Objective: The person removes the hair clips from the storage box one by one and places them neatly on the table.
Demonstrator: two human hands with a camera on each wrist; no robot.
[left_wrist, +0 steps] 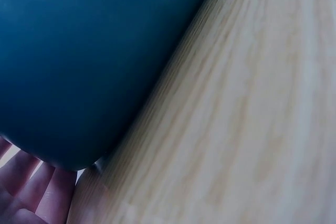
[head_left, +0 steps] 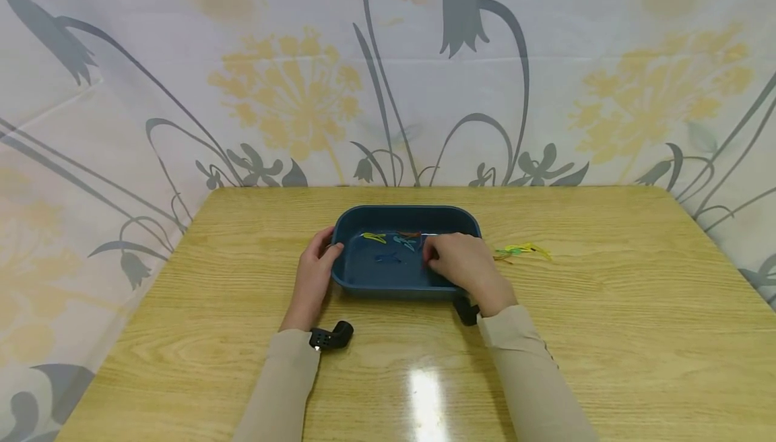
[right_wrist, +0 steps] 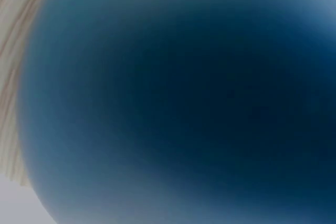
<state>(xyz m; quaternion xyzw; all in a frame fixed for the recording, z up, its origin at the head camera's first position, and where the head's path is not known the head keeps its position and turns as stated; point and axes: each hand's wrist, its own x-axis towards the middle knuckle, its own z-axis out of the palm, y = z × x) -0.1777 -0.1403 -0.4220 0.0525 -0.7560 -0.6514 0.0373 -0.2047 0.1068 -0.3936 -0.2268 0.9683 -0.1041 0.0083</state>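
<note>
A dark blue rectangular tray [head_left: 400,292] sits on the table. At its left end, my left hand [head_left: 313,273] grips the wall, thumb at the rim and fingers along the outside. In the left wrist view those fingers [left_wrist: 55,195] touch the tray's outer corner. My right hand [head_left: 463,261] reaches over the near right side into the tray, fingers curled downward; whether they pinch something is hidden. Beside them on the tray floor lie small clips resembling clothespins: a yellow clip [head_left: 374,236], a teal clip [head_left: 404,242], a red clip [head_left: 409,234] and a blue clip [head_left: 388,258].
Right of the tray, a small cluster of yellow, green and orange clips [head_left: 523,250] lies on the wood-grain table [head_left: 606,334]. A flower-patterned cloth [head_left: 400,91] hangs behind the table. The tray wall [right_wrist: 157,103] fills most of the right wrist view, blurred.
</note>
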